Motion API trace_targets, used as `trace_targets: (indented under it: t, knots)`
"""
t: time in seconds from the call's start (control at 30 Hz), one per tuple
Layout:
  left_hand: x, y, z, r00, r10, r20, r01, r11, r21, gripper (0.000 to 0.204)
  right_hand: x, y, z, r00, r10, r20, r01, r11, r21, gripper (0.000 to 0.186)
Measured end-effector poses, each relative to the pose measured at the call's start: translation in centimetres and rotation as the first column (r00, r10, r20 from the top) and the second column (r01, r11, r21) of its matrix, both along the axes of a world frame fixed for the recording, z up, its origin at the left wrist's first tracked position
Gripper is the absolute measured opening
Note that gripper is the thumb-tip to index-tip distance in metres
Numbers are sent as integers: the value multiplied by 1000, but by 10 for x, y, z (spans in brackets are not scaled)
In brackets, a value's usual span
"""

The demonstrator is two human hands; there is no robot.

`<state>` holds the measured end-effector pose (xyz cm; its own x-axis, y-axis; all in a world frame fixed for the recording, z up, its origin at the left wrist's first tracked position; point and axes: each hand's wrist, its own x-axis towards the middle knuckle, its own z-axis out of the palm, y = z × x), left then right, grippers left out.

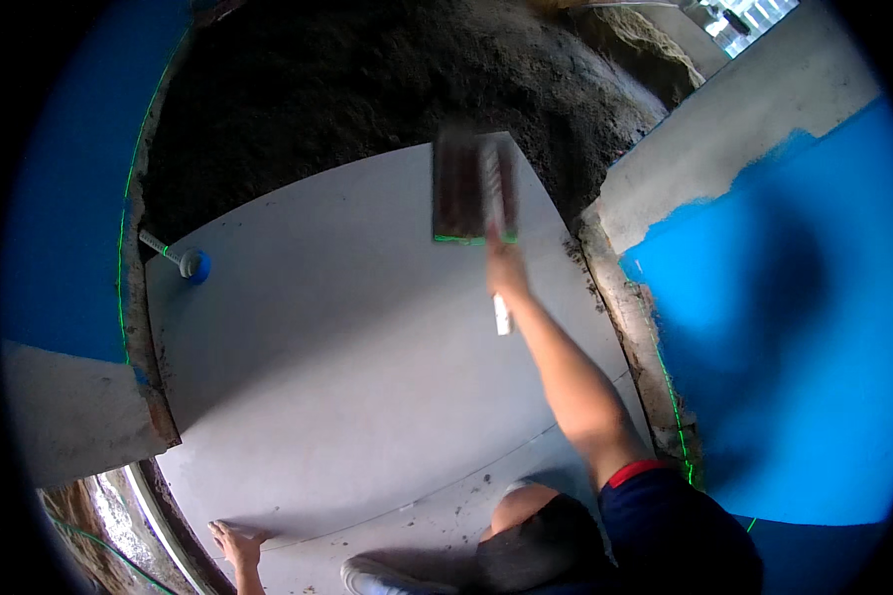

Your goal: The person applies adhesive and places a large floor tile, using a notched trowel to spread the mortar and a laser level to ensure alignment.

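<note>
A large pale grey slab (367,327), apparently a floor tile, lies before me. My right hand (507,270) is closed around the white handle (503,315) of a mallet-like tool. A dark rectangular block (456,193), blurred by motion, shows at the handle's far end, over the slab's far right part; whether it touches the slab I cannot tell. My left hand (236,543) rests on the slab's near left edge, fingers stretched out and holding nothing. A blue and white round-headed tool (194,266) with a ribbed white handle lies at the slab's left edge.
Dark loose soil or mortar (308,79) borders the slab's far side. Blue-painted walls (79,218) stand on both sides, with green laser lines along their lower edges. My shoe (387,577) and bent knee are on the near side. A pale sack-like lump (645,50) sits at the back right.
</note>
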<state>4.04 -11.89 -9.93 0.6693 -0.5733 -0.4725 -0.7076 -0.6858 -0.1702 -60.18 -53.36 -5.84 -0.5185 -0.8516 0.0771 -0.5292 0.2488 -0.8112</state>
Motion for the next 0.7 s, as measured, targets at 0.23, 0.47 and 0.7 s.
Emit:
trace_targets:
  t: [0.23,0.47,0.7]
  knots:
    - [24,28,8,999,36,-14,-36,999,41,136,57,-31,58,838,184,514,-445,777,446,58]
    - [-17,-17,12,997,-21,-78,16,998,-64,141,94,45,-1,927,367,71,-371,879,299,66]
    - [12,24,11,999,37,-19,-37,999,-33,139,240,17,127,708,625,328,-700,564,438,62]
